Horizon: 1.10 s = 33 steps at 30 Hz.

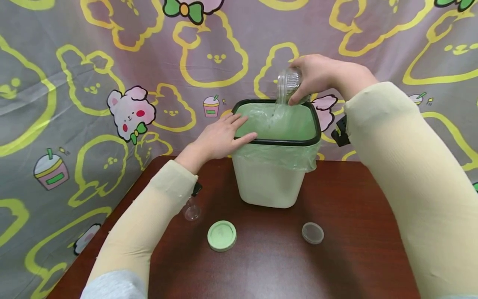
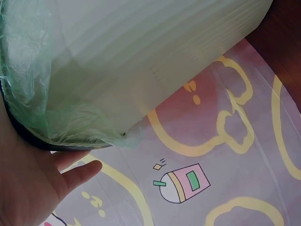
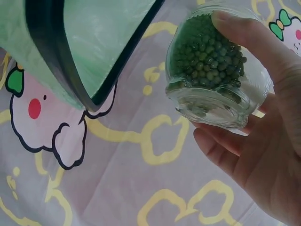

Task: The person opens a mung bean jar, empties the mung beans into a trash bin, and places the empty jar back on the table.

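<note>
My right hand grips a clear jar tipped on its side above the bin's opening. Small round green beans fill part of the jar in the right wrist view, and a few dark specks show below its mouth in the head view. The white bin stands upright with a black rim and a pale green bag folded over it. At the rim's left side rests my left hand, fingers extended; in the left wrist view, fingers show beside the rim.
A round pale green lid and a small clear lid lie on the dark wooden table. Partly behind my left forearm is a clear container. A patterned cloth hangs close behind the bin.
</note>
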{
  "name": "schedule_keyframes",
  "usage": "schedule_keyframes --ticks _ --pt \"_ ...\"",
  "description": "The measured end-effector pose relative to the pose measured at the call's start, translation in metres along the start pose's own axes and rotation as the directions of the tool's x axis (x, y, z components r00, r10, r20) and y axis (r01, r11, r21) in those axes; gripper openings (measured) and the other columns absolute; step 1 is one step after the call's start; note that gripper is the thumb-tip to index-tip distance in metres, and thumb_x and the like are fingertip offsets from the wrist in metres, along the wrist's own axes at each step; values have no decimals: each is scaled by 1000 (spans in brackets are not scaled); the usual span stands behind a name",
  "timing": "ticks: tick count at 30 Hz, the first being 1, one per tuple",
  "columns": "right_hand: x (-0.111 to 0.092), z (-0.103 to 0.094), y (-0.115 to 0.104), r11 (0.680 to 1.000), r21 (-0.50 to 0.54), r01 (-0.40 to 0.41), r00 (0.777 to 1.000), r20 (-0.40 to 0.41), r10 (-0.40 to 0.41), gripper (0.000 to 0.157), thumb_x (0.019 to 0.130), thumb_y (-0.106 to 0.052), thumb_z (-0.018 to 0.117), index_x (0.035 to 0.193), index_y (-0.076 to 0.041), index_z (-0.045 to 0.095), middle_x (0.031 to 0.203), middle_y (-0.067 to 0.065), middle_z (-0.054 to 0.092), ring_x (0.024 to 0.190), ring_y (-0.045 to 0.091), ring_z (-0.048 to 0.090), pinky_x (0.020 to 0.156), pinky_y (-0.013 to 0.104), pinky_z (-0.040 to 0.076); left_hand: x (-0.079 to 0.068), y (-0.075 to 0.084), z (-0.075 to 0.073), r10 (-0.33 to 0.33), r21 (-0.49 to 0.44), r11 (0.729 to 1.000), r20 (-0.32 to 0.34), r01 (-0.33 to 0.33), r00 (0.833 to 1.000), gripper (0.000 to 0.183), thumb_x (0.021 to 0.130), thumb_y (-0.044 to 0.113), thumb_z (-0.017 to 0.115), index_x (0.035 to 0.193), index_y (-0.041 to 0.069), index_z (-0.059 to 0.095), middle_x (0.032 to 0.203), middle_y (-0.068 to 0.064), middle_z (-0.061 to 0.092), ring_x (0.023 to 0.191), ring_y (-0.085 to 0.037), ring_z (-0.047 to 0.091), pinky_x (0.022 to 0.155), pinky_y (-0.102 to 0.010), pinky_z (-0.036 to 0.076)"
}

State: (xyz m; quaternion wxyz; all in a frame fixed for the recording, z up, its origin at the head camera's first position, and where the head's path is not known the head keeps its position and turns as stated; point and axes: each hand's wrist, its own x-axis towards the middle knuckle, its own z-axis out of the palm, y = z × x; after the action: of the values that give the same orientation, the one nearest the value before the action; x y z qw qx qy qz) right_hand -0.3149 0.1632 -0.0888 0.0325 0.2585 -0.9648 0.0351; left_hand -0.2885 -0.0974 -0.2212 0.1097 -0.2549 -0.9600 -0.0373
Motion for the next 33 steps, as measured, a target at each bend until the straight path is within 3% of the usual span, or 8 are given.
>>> schedule_keyframes --ticks 5,12,22,33 --pt "0 1 1 1000 9 1 1000 -6 -1 100 75 -33 81 146 11 26 141 30 39 128 45 37 107 53 28 0 0 -1 0 -5 1000 3 0 1000 81 94 72 29 153 16 32 157 -10 26 146 -29 15 113 -46 23" --pt "-5 -1 1 997 60 -54 997 -53 57 102 76 -35 81 148 3 19 111 23 51 107 40 47 94 54 36 1 2 0 0 -4 1000 2 0 1000 82 93 72 29 153 16 32 157 -10 26 146 -29 14 113 -46 23" --pt "-6 4 2 996 84 -35 999 -29 37 101 76 -32 81 147 5 20 129 30 44 116 42 42 98 55 35 1 1 2 -1 -6 1000 4 1 1000 82 93 72 28 153 16 31 157 -10 26 146 -29 14 113 -47 23" --pt "-6 3 3 997 67 -26 998 -54 30 99 75 -31 82 146 5 23 131 30 43 117 43 42 98 54 34 1 1 1 -6 -7 1000 5 6 1000 80 94 71 28 153 17 31 157 -9 26 146 -29 14 113 -46 23"
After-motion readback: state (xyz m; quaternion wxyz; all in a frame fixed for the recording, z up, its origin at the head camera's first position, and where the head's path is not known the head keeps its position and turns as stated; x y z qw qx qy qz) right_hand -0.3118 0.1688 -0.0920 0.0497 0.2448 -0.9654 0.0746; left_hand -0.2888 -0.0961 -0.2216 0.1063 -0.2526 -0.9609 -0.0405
